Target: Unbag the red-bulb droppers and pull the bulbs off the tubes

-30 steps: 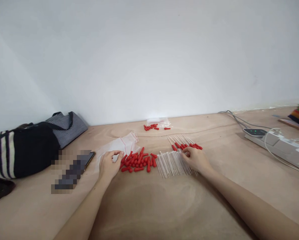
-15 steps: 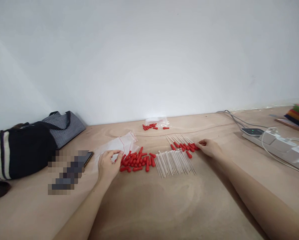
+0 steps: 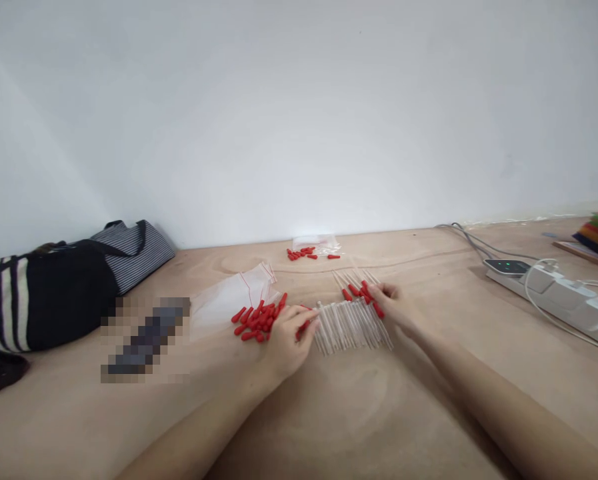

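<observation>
My left hand is at the left end of a row of clear glass dropper tubes, its thumb and fingertips drawn together. What they pinch, if anything, I cannot make out. Just left of it lies a pile of red rubber dropper bulbs, partly covered by the hand. My right hand pinches a dropper by its red bulb, its thin tube pointing up and away. Beside those fingers lie several assembled droppers, some hidden by the hand. A loose red bulb sits under the right fingers.
Clear zip bags lie behind the bulb pile. Farther back are more red bulbs and another bag. Dark bags and a pixelated dark object are at left. A power strip with cables stands at right.
My left hand has moved right from the bulb pile to the tubes' left end. My right hand has shifted left over the assembled droppers, with one dropper now in its fingers.
</observation>
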`<state>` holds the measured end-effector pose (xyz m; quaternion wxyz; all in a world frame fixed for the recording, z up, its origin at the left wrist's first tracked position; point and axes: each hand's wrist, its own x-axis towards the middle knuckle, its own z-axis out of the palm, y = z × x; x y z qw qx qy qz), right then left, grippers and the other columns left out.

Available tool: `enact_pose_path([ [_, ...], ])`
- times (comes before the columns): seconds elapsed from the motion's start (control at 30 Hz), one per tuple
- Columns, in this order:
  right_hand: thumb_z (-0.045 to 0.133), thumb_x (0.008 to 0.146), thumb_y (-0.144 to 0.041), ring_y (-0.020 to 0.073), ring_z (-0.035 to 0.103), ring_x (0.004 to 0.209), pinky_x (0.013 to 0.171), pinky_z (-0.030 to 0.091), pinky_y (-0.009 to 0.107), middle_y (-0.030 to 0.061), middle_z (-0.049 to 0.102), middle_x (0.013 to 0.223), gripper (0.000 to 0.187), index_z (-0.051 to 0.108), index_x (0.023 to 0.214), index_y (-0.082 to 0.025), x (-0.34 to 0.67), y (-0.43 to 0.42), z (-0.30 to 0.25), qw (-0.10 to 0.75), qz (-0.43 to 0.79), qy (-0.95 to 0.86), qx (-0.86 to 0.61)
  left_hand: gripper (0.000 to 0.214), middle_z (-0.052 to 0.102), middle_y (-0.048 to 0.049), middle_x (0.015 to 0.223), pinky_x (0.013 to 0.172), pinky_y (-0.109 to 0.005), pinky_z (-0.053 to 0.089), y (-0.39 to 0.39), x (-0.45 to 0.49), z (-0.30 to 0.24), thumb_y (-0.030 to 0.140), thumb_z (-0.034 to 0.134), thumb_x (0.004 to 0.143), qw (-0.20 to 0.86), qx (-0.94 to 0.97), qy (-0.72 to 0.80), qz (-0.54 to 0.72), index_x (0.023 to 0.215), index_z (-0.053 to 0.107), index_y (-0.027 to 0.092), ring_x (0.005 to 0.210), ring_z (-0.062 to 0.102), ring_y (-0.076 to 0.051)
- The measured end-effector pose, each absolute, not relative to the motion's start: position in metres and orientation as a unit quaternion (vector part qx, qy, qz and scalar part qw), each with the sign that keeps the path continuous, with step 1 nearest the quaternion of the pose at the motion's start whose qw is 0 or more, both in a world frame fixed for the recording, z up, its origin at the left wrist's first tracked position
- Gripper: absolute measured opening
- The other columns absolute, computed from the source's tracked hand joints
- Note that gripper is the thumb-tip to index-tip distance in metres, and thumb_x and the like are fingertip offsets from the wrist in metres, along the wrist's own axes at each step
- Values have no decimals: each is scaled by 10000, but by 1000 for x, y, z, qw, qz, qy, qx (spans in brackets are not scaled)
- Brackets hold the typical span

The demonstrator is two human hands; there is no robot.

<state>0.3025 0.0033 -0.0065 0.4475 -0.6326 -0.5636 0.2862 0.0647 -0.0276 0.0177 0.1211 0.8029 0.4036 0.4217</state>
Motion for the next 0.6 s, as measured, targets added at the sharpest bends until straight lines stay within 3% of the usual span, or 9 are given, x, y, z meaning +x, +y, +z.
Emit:
enact_pose_path([
  [0.13, 457, 724, -542, 129, 505, 525, 525, 368, 231, 17, 590, 567, 421, 610, 653, -156, 260, -18, -11, 481, 292, -601, -568, 282, 651, -75, 925, 724, -295, 477, -27, 105, 16, 330, 482, 800, 334, 738, 416, 414, 983, 613, 160, 821, 600, -188],
  [0.23, 420, 767, -502, 134, 511, 552, 559, 374, 240, 9, 597, 569, 400, 634, 697, -172, 246, -30, -11, 459, 263, -641, -555, 275, 655, -66, 841, 705, -292, 491, -24, 119, 10, 360, 453, 807, 442, 669, 400, 444, 869, 606, 139, 793, 609, -186],
  [0.3, 389, 802, -459, 137, 516, 574, 595, 370, 253, 1, 601, 573, 378, 641, 717, -189, 243, -36, -8, 440, 209, -679, -549, 249, 640, -52, 755, 663, -282, 498, -22, 117, 6, 356, 456, 804, 458, 639, 411, 462, 789, 573, 136, 722, 613, -171],
  [0.37, 404, 820, -400, 142, 530, 617, 652, 349, 275, 3, 615, 606, 323, 637, 715, -203, 244, -41, -3, 438, 105, -707, -546, 206, 621, -37, 717, 629, -271, 493, -22, 107, 3, 331, 460, 805, 416, 660, 424, 460, 767, 544, 147, 673, 605, -156],
  [0.5, 520, 794, -309, 157, 554, 751, 755, 273, 321, 17, 660, 793, 137, 634, 799, -232, 249, -48, 5, 458, -156, -729, -485, 124, 613, -35, 762, 664, -289, 453, -29, 72, 0, 270, 475, 814, 186, 789, 415, 413, 784, 548, 173, 713, 574, -158],
  [0.6, 540, 793, -233, 152, 550, 868, 813, 222, 327, -22, 652, 958, 195, 600, 959, -316, 247, -52, 0, 418, -255, -785, -381, 109, 621, -35, 775, 696, -309, 411, -37, 53, -1, 255, 480, 823, 45, 848, 381, 366, 801, 562, 186, 749, 550, -169],
])
